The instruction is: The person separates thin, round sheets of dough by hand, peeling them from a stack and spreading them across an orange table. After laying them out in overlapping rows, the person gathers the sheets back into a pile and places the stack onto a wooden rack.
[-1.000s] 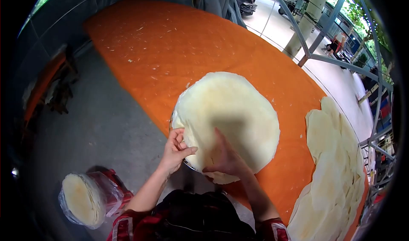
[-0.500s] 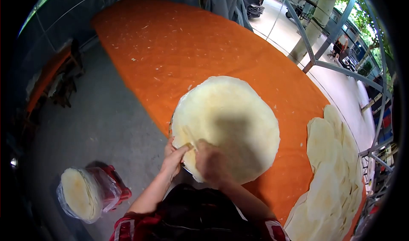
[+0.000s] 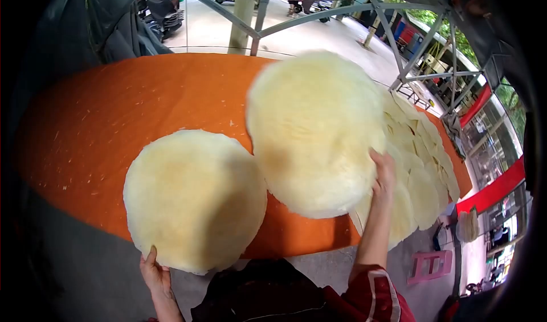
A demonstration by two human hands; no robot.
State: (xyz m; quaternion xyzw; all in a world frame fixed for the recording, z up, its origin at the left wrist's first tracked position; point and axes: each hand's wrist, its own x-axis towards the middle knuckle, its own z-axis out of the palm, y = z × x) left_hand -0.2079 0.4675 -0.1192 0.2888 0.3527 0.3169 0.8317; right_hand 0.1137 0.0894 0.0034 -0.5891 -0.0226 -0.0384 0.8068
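Flatbread point(image 3: 316, 134) now aloft, right edge in right hand point(image 3: 384, 171)

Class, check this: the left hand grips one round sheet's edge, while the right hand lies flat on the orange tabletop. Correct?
Not the right hand: the head view shows it holding a second round sheet by its edge. The left hand is as stated.

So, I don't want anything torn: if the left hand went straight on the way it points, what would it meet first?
The left round sheet: the left hand already has its thumb over the near edge. Whether it would slide over or under is unclear.
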